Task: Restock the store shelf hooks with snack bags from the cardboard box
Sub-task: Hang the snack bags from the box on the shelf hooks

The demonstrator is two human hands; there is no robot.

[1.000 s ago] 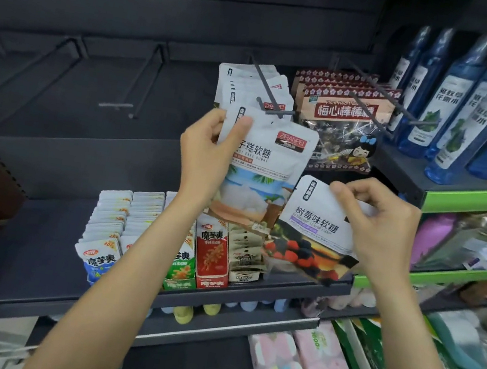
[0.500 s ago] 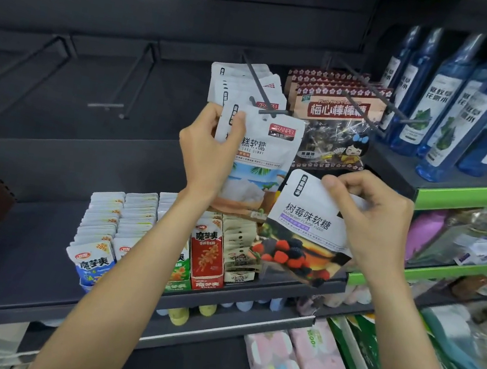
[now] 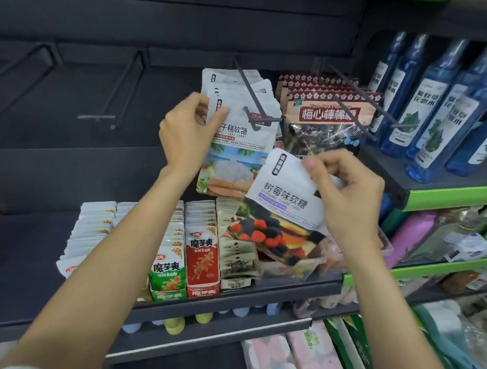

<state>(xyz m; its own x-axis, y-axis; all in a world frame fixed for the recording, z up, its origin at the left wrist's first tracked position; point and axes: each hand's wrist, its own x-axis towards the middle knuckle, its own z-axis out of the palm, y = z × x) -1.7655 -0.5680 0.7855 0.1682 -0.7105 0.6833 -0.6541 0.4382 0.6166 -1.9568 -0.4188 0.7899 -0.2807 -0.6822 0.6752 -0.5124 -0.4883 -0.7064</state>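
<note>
We are hanging snack bags. Our left hand [image 3: 184, 140] pinches the coconut bag [image 3: 237, 152] by its top, right at the hook [image 3: 254, 113] tip. Our right hand [image 3: 346, 193] grips the berry bag [image 3: 281, 215] lower, on the right; next, we think, the hole must slide onto the hook.

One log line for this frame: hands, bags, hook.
left hand: pinches coconut bag at hook | right hand: holds raspberry bag | raspberry bag: not hung

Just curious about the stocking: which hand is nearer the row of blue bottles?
The right hand, holding the berry bag, sits just left of and below the blue bottles. The left hand is farther left, gripping the coconut bag.
</note>
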